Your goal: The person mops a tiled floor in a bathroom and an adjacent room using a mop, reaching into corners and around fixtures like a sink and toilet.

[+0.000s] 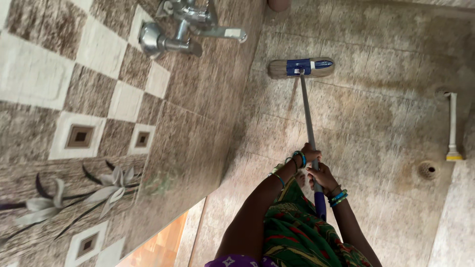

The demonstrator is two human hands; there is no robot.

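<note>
While both hands grip the mop handle (308,113), left hand (309,154) above the right hand (322,177), each closed around it, the mop head (301,67) lies flat on the floor (386,99) near the wall (198,99). Even pressure and overlapping strokes toward the drain (428,170) would likely clean best.

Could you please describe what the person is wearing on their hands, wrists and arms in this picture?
Both arms are bare, with no sleeves showing. The left hand has blue and thin metallic bangles at the wrist. The right hand has turquoise-blue bangles and a darker thin one at its wrist. No gloves on either hand. Green, red-patterned cloth hangs below.
</note>
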